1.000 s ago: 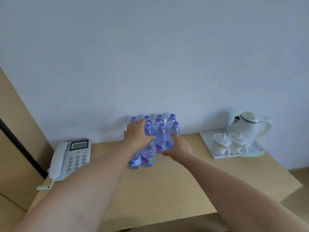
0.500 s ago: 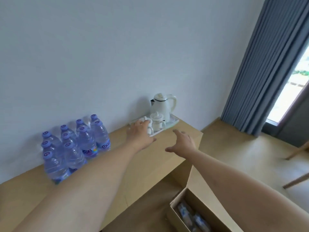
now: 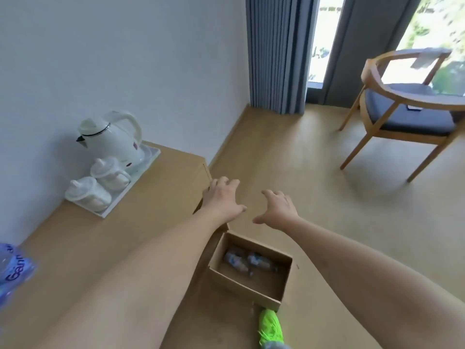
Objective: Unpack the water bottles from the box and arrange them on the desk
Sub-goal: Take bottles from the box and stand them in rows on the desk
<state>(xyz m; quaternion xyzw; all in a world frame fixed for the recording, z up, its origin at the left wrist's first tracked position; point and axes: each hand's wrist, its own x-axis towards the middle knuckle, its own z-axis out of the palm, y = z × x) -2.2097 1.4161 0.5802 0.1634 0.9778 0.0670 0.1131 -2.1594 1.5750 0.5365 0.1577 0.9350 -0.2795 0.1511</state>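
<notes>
Step in hand, as judged from the layout: reaching for the next bottles, with both hands empty and none grasped yet.

The box [image 3: 251, 275] stands open on the floor, just beside the desk's front right corner. At least two bottles [image 3: 247, 261] lie on their sides against its far wall; the exact count cannot be read. A green shoe [image 3: 270, 327] sits at the box's near corner.

On the desk [image 3: 156, 197], one placed bottle [image 3: 12, 268] shows at the left edge of view.

The next move calls for lowering both hands into the box and closing on a bottle body.

Both forearms extend forward, palms down. The left hand [image 3: 222, 200] hovers over the desk's right edge, fingers loosely spread. The right hand [image 3: 278, 210] hovers over the floor beyond the box, fingers apart, thumb out.

A tray [image 3: 148, 157] with a kettle [image 3: 110, 142] and two cups [image 3: 100, 182] occupies the desk's far edge.
</notes>
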